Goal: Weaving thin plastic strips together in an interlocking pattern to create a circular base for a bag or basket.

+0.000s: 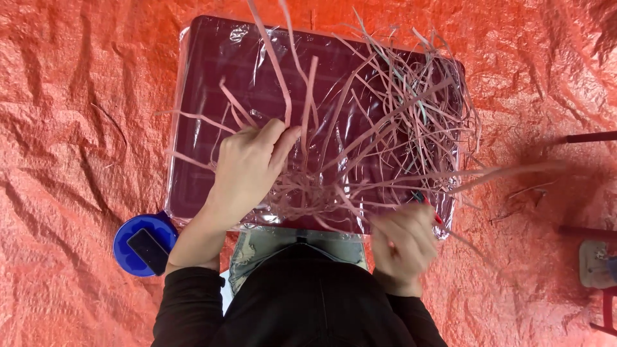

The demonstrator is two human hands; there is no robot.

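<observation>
Sorting long pinkish paper strips (385, 128) on a plastic-wrapped maroon tray (205, 83). Left hand (247, 167) fingers pinch some strips; right hand (405, 241) looks closed, blurry. Next probably needs gentle untangling.

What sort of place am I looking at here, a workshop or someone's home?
Probably a makeshift craft spot on the ground, not a fitted workshop: a crinkled orange tarp covers everything, a plastic-wrapped dark tray lies on it, heaped with loose pinkish strips.
</observation>
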